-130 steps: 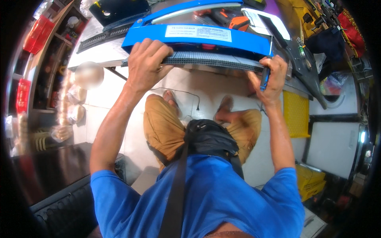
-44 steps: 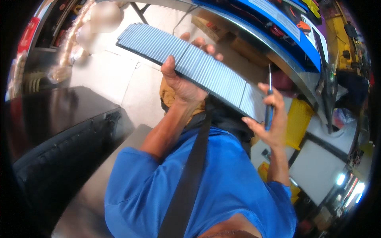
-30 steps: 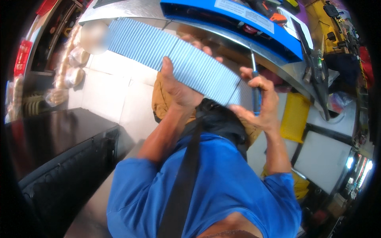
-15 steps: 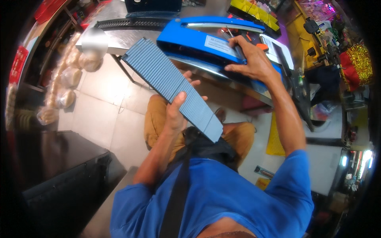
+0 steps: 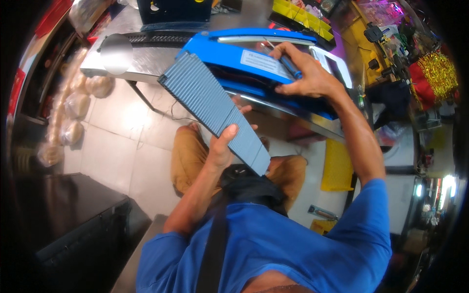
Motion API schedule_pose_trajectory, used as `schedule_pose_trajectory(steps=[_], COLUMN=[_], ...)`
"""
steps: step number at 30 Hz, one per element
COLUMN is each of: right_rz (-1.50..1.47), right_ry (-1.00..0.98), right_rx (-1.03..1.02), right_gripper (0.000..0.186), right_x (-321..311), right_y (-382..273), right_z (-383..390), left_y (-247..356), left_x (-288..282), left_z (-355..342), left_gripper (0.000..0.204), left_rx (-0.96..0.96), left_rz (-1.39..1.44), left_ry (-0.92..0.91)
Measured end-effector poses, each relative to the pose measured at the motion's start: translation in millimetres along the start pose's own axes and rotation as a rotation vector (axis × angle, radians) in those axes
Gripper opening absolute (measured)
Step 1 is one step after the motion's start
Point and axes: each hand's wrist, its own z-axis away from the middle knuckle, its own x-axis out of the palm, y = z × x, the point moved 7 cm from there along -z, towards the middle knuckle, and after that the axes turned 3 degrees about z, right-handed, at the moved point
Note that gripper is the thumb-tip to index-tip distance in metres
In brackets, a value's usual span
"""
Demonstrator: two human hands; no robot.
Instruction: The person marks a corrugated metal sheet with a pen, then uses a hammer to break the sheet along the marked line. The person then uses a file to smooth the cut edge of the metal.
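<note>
A long grey ribbed panel (image 5: 202,90) with dark edges slants across the middle of the view. My left hand (image 5: 227,141) is closed around its lower part, thumb on the ribbed face and fingertips showing past the far edge. Behind the panel lies a blue casing (image 5: 220,53) with a white label and a long slot. My right hand (image 5: 312,73) is at the casing's right end, with a screwdriver (image 5: 291,67) in its fingers, shaft pointing up and left. The thumb sits by the casing's lower edge; whether it also grips the casing, I cannot tell.
The casing rests on a metal-topped table (image 5: 146,58), beside a black ribbed strip (image 5: 161,38). A yellow compartment tray (image 5: 305,19) stands farther back. Bagged round items (image 5: 75,105) line the left, and a dark cabinet (image 5: 78,210) stands near left. Yellow sheet (image 5: 337,166) lies right.
The view has shifted slightly, so the table sits farther left and lower. The panel's upper end now overlaps the casing's left end. Both hands keep their holds.
</note>
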Motion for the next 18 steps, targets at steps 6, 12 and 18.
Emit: schedule_pose_trajectory(steps=[6,12,18], right_rz=[-0.03,-0.224,-0.6], right_ry=[0.087,0.184,0.427], right_rx=[-0.129,-0.105,-0.173], right_gripper=[0.063,0.06,0.063], right_x=[-23,-57,-96], right_y=[-36,-64,-91], right_z=[25,31,23], left_y=[14,33,35], left_x=[5,37,53], left_z=[-8,-16,-18], left_gripper=[0.084,0.075,0.076], left_rx=[0.106,0.191,0.128], left_rz=[0.142,0.156,0.078], left_ry=[-0.056,-0.246,-0.358])
